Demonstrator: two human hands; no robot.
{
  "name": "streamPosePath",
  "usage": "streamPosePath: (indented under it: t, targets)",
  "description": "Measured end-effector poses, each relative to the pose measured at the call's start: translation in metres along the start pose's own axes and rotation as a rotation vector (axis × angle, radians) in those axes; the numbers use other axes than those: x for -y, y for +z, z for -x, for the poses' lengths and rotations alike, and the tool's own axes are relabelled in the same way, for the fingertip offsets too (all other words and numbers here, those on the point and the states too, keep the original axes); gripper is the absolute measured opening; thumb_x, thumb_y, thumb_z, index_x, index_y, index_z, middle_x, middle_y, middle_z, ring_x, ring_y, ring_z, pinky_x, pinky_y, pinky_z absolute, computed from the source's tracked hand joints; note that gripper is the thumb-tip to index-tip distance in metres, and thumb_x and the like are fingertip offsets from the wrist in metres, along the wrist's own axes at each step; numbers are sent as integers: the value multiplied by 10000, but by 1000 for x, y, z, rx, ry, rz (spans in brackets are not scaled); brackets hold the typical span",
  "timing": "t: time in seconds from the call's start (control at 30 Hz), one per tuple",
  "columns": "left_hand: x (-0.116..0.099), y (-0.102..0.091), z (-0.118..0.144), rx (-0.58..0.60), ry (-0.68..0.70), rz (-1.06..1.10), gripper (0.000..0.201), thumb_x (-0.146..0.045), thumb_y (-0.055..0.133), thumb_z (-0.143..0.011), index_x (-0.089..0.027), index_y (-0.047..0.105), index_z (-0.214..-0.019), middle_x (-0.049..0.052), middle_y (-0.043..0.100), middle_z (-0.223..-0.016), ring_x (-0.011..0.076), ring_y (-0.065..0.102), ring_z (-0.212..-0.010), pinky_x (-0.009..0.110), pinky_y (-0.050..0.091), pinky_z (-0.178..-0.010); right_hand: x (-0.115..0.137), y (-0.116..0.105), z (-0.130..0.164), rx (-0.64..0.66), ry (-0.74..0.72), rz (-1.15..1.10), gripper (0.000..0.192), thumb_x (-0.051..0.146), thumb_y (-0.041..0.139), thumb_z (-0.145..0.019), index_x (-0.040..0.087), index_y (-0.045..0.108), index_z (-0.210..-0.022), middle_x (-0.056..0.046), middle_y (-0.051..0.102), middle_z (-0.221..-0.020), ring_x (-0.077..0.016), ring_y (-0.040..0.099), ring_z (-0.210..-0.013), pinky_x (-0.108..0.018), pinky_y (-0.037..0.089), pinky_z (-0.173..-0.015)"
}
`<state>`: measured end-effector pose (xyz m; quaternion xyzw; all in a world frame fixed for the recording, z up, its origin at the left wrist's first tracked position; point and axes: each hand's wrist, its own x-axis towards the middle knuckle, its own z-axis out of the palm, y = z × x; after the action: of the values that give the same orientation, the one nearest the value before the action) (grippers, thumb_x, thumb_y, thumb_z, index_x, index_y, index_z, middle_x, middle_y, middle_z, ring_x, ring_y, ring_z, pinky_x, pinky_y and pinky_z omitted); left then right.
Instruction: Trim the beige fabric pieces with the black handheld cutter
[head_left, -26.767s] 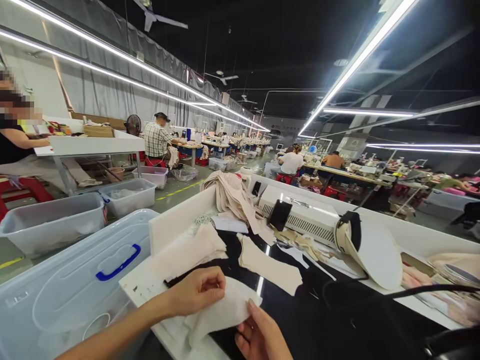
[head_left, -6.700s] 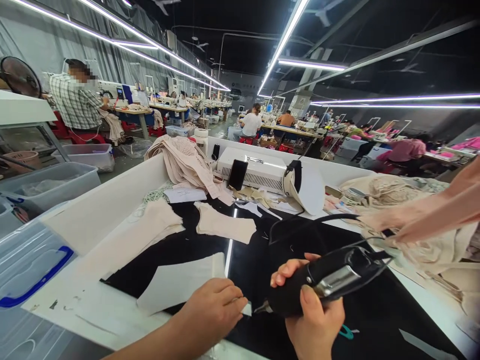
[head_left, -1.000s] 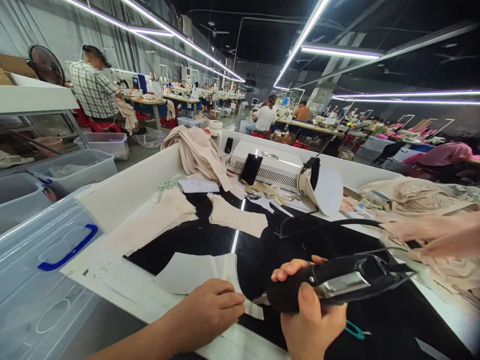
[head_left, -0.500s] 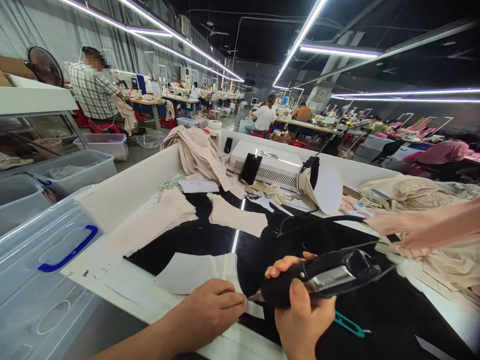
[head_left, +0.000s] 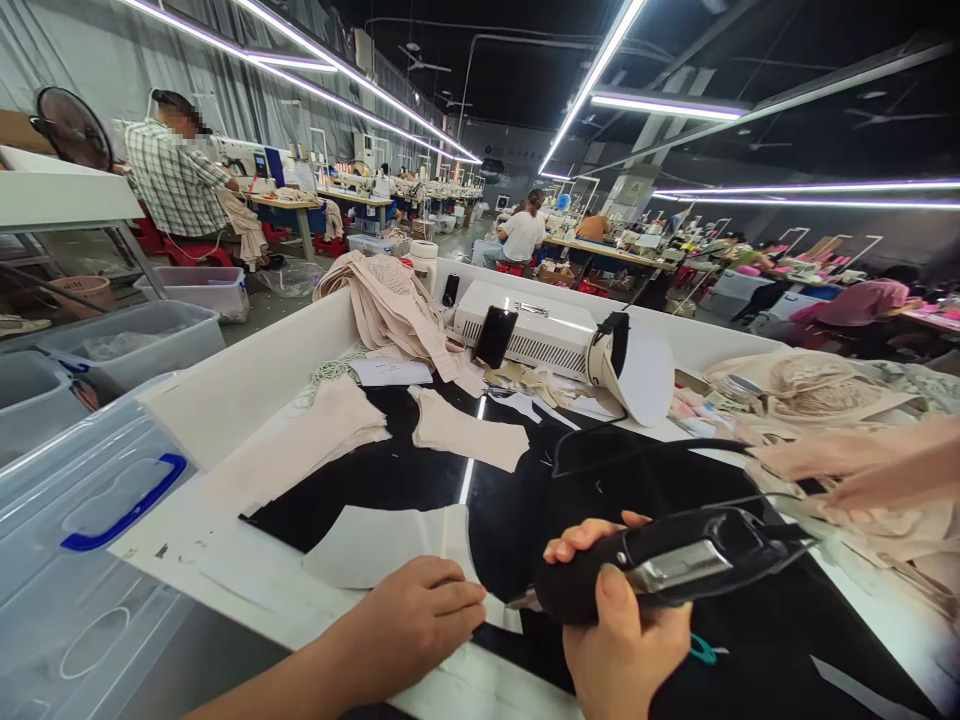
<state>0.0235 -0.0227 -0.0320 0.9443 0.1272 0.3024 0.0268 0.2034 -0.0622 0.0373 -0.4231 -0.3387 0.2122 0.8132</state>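
My right hand (head_left: 626, 630) is wrapped round a black corded hand tool (head_left: 660, 570) with a silver plate on its side and a pointed metal tip. The tip is turned left, a short gap from my left fingertips. My left hand (head_left: 424, 620) has its fingers pressed together at the lower right edge of a white fabric piece (head_left: 375, 545), which lies flat at the front of the black table surface (head_left: 525, 520). A white strip (head_left: 504, 612) shows between that hand and the tip. Under my right wrist, a teal-handled tool (head_left: 703, 650) is partly hidden.
Stacked beige cut pieces (head_left: 469, 430) lie beyond my hands, with a beige fabric heap (head_left: 382, 310) behind. A phone (head_left: 495, 337) leans on a white vented box (head_left: 555, 340), beside a white visor (head_left: 641, 375). Clear bins (head_left: 67, 600) stand at left. People sit at sewing machines further off.
My right hand has drawn the black tool to the right, so its tip is further from my left fingers. More of the teal handle is covered. The view has shifted slightly.
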Motion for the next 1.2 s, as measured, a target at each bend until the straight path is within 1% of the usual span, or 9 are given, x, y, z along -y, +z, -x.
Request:
streamPosePath:
  t: [0.3, 0.47, 0.63, 0.77, 0.9, 1.03, 1.13, 1.2]
  targets:
    - [1, 2, 2, -12, 22, 13, 201, -88, 482, -1063, -109, 662, -1149, 79, 752, -1141, 183, 689, -1015, 322, 576, -934, -1, -1, 2, 0, -25, -3, 356, 312, 771, -834, 252, 594, -1137, 28, 675, -792, -147, 634, -647, -329, 591, -604]
    - [1, 2, 1, -21, 14, 9, 203, -92, 477, -1067, -118, 664, -1142, 73, 756, -1136, 186, 694, -1002, 321, 578, -920, -3, -2, 3, 6, -7, 13, 340, 307, 764, -853, 259, 590, -1141, 25, 686, -808, -148, 645, -657, -337, 597, -620]
    - [0, 0, 0, -28, 19, 7, 177, -93, 499, -1063, -106, 662, -1129, 67, 754, -1136, 183, 697, -1003, 313, 565, -939, 4, 1, 2, -9, -5, -15, 307, 289, 752, -850, 259, 606, -1119, 27, 685, -771, -150, 636, -629, -331, 599, -588]
    - [0, -1, 0, -19, 12, 4, 178, -91, 501, -1061, -113, 661, -1135, 60, 751, -1153, 183, 686, -1024, 313, 564, -939, 8, 6, 8, 37, -32, -57, 306, 307, 752, -843, 256, 620, -1114, 25, 676, -737, -149, 623, -610, -318, 596, -556]
    - [0, 0, 1, -4, 15, 5, 198, -98, 480, -1072, -114, 664, -1142, 54, 751, -1155, 177, 681, -1024, 314, 566, -942, 4, 8, 15, 83, -22, -71, 315, 335, 761, -854, 260, 623, -1127, 23, 676, -747, -144, 635, -624, -304, 599, -577]
    - [0, 2, 3, 0, 11, 8, 205, -88, 479, -1070, -115, 668, -1143, 51, 751, -1154, 175, 684, -1029, 313, 566, -944, 0, 9, 17, 83, 0, -55, 300, 320, 753, -873, 272, 617, -1136, 23, 678, -763, -139, 643, -635, -302, 603, -597]
    - [0, 1, 2, -11, 12, 1, 216, -96, 466, -1078, -117, 674, -1135, 52, 754, -1156, 177, 687, -1020, 311, 567, -943, 1, 9, 15, 83, 22, -54, 296, 325, 758, -872, 274, 617, -1127, 23, 681, -767, -139, 645, -631, -302, 603, -595]
    - [-1, 0, 2, -22, 13, -3, 221, -98, 460, -1080, -117, 675, -1128, 51, 755, -1159, 181, 687, -1017, 311, 569, -936, 3, 8, 14, 67, 12, -64, 309, 336, 770, -856, 270, 620, -1118, 24, 679, -756, -141, 638, -625, -301, 603, -583]
